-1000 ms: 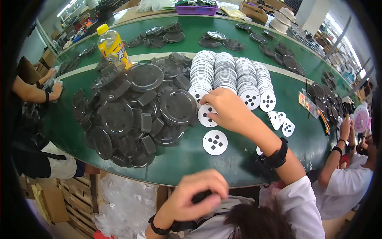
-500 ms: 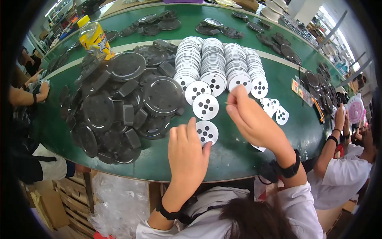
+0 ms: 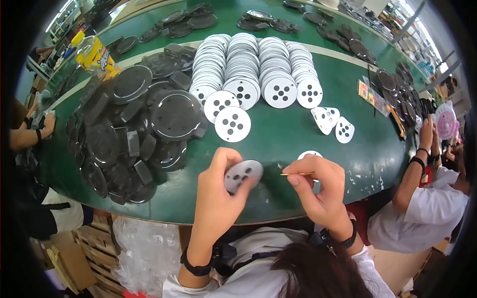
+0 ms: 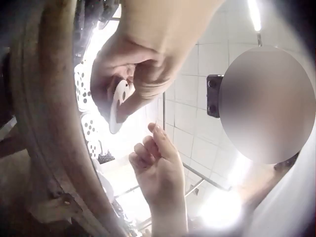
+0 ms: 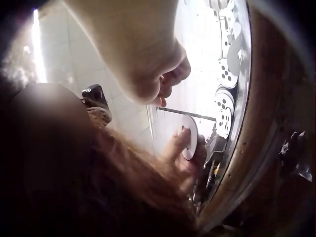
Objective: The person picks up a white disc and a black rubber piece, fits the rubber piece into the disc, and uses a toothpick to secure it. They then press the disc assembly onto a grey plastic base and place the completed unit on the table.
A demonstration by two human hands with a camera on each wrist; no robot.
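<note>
My left hand grips a round white disc with black spots, thumb across its face, above the near part of the table. The disc appears nearly edge-on in the left wrist view. To the right, my right hand pinches a thin toothpick-like stick, its tip pointing left at the disc with a gap between them. Another white disc lies partly hidden behind my right hand. Two overlapping spotted discs, the nearer one in full view, lie beyond my left hand.
Rows of overlapping white discs stretch across the green table. A large heap of black round plastic parts fills the left side, with a yellow-labelled bottle behind. Small white pieces lie at right. Other people work at both sides.
My left hand has come up to the table, picked up the nearest disc and drawn it closer. My right hand has moved back from the rows towards me, holding the thin stick.
</note>
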